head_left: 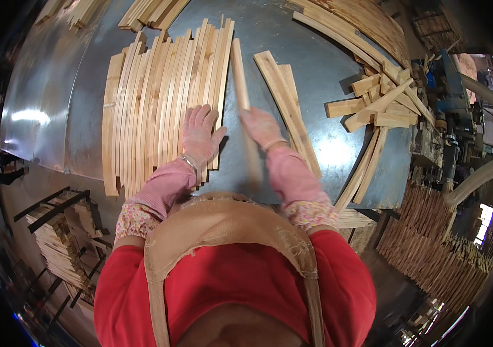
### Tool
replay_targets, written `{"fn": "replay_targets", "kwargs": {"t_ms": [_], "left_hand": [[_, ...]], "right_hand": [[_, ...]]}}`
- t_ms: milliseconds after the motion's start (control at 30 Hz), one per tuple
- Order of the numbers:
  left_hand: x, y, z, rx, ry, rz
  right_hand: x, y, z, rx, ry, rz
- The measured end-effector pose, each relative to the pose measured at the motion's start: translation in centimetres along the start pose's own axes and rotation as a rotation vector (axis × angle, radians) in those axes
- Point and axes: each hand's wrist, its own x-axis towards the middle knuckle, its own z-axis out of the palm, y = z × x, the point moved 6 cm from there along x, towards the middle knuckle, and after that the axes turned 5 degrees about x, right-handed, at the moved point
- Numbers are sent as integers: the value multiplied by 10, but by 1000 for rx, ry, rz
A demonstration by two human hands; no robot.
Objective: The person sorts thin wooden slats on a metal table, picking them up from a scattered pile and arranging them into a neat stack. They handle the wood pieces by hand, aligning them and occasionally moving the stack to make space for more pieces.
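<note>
A row of long wooden strips [154, 98] lies side by side on a grey metal tabletop. My gloved left hand [201, 136] rests flat on the right part of that row, fingers stretched out and thumb apart. Just right of the row, my gloved right hand [262, 127] is closed around a single wooden strip [239, 75], whose near end is smeared by motion. Further right, two wooden boards [287, 104] lie slanted on the metal, one partly over the other.
A jumbled heap of short wood pieces [379, 101] and long strips covers the table's right side. More strip bundles [151, 13] lie at the far edge. Stacked wood stands on a black rack [55, 243] at lower left; a tall stick pile [431, 237] and machinery are at right.
</note>
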Motion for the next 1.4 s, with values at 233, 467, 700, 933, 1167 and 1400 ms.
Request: {"fn": "replay_targets", "kwargs": {"t_ms": [233,467,700,933,1167,1400], "left_hand": [[-40,-91,-57,-30,105,-313],[-123,-273,-134,243,328,-740],[-109,-337,-96,-16,14,-1000],[-107,-336,-122,-564,-48,-1113],[-82,-305,-150,-570,-292,-886],[-105,-327,-118,-665,-247,-836]], "right_hand": [[-21,9,-18,-186,388,-176],[-33,122,-48,-318,436,153],[-25,-27,13,-50,246,57],[-12,-48,49,425,114,-2],[-15,-35,53,399,222,-27],[-7,-29,48,255,382,72]]}}
